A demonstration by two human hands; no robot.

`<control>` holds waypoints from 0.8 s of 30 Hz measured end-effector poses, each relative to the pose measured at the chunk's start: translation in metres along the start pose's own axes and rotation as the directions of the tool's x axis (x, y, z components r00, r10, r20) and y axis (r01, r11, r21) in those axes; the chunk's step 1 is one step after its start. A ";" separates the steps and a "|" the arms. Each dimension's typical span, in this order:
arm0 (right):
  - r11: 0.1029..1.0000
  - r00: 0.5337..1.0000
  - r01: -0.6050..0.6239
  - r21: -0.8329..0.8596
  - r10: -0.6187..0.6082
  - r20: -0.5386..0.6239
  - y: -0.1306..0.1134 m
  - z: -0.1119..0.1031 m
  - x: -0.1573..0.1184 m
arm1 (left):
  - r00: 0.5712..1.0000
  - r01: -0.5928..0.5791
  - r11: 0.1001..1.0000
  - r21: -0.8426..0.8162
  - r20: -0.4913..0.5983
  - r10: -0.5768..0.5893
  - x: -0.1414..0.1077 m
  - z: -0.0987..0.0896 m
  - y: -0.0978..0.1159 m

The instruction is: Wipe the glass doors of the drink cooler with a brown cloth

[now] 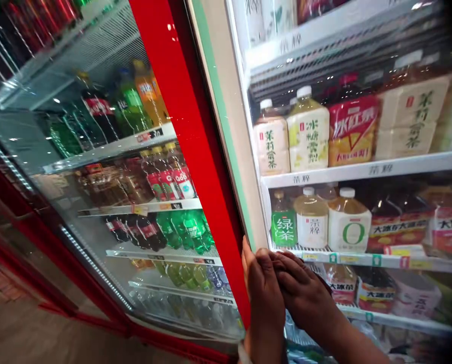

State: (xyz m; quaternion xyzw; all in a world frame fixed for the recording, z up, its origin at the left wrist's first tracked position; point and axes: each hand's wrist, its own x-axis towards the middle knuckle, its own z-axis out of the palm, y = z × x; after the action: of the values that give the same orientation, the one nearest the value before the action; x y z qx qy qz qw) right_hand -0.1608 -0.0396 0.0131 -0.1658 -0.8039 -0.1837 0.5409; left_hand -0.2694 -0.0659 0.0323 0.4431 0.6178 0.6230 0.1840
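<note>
Left hand point(263, 285), bare, pale band at the wrist: fingers pointed upward at the edge of a red cooler frame point(195, 146), thumb side against the other hand. Right hand point(305, 293), bare: reached in from the lower right, fingers bent and close together, tips meeting the left hand. Both hands were together; palms were hidden, so whether either was clamped on the frame could not be told. Red cooler frame: slanted from top centre down to the left hand, beside a cream-and-green cooler frame point(226, 111). Left cooler, glass-fronted, wire shelves: one dark cola bottle point(99, 111), one orange soda bottle point(148, 91), red-labelled Qoo bottles point(182, 177) below, green soda bottles point(193, 227) lower again. Right cooler, upper row: jasmine tea bottle point(271, 141), rock-sugar pear drink bottle point(308, 134), red-labelled iced tea bottle point(352, 129). Row beneath: green tea bottle point(284, 222), white-labelled tea bottle point(311, 220), bottle marked with a green O point(349, 222). Far right edge: dark and blurred.
</note>
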 end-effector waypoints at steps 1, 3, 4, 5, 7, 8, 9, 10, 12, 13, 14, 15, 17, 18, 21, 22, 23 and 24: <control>1.000 1.000 0.006 0.000 -0.006 0.015 0.002 -0.005 0.015 | 1.000 0.015 1.000 0.002 -0.006 -0.015 0.006 -0.002 0.014; 1.000 0.998 0.006 0.005 -0.006 0.061 0.004 -0.013 0.041 | 0.999 0.043 0.999 -0.007 -0.023 -0.043 0.018 -0.006 0.040; 1.000 0.996 -0.003 0.011 0.002 0.085 0.005 -0.017 0.052 | 0.999 0.042 0.999 -0.009 -0.033 -0.042 0.023 -0.009 0.051; 1.000 0.994 -0.021 0.018 0.019 0.107 0.005 -0.020 0.061 | 0.999 0.033 0.999 -0.006 -0.038 -0.033 0.028 -0.011 0.062; 0.997 0.987 -0.065 0.039 0.058 0.147 0.004 -0.028 0.076 | 1.000 0.008 0.999 0.037 -0.023 -0.008 0.034 -0.016 0.080; 0.995 0.984 -0.083 0.052 0.074 0.164 0.003 -0.031 0.082 | 1.000 0.002 0.997 0.074 -0.012 -0.001 0.037 -0.018 0.087; 0.993 0.980 -0.102 0.062 0.089 0.179 0.002 -0.035 0.088 | 1.000 0.002 0.993 0.116 0.003 -0.002 0.038 -0.020 0.093; 0.990 0.975 -0.122 0.070 0.106 0.197 0.002 -0.038 0.092 | 1.000 0.008 0.988 0.155 0.019 -0.011 0.039 -0.023 0.099; 0.985 0.965 -0.156 0.071 0.137 0.223 0.000 -0.043 0.100 | 0.998 0.022 0.977 0.213 0.051 -0.034 0.039 -0.027 0.107; 0.982 0.961 -0.175 0.065 0.156 0.226 -0.002 -0.045 0.103 | 0.997 0.031 0.973 0.228 0.068 -0.048 0.039 -0.030 0.110; 0.979 0.959 -0.194 0.058 0.177 0.222 -0.003 -0.045 0.106 | 0.994 0.041 0.971 0.234 0.090 -0.063 0.040 -0.032 0.114; 0.976 0.958 -0.212 0.052 0.197 0.207 -0.006 -0.046 0.108 | 0.991 0.048 0.971 0.235 0.110 -0.076 0.040 -0.035 0.117; 0.966 0.956 -0.254 0.053 0.243 0.167 -0.011 -0.045 0.112 | 0.986 0.049 0.972 0.229 0.142 -0.084 0.040 -0.040 0.122; 0.958 0.951 -0.280 0.061 0.268 0.151 -0.014 -0.045 0.115 | 0.984 0.046 0.973 0.225 0.158 -0.083 0.041 -0.043 0.124; 0.932 0.934 -0.353 0.075 0.347 0.091 -0.023 -0.043 0.121 | 0.978 0.036 0.976 0.213 0.194 -0.078 0.043 -0.049 0.126; 0.927 0.928 -0.370 0.067 0.366 0.071 -0.025 -0.043 0.122 | 0.976 0.034 0.977 0.210 0.203 -0.077 0.044 -0.051 0.125; 0.923 0.924 -0.383 0.051 0.380 0.049 -0.027 -0.043 0.124 | 0.974 0.031 0.979 0.204 0.215 -0.075 0.046 -0.053 0.123; 0.920 0.920 -0.391 0.032 0.390 0.032 -0.029 -0.042 0.125 | 0.970 0.027 0.980 0.195 0.231 -0.073 0.048 -0.055 0.121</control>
State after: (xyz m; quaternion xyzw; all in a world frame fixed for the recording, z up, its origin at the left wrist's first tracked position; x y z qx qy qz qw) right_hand -0.1855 -0.0766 0.1407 -0.3147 -0.7647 -0.0552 0.5596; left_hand -0.2990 -0.0825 0.1694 0.5140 0.6591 0.4990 0.2289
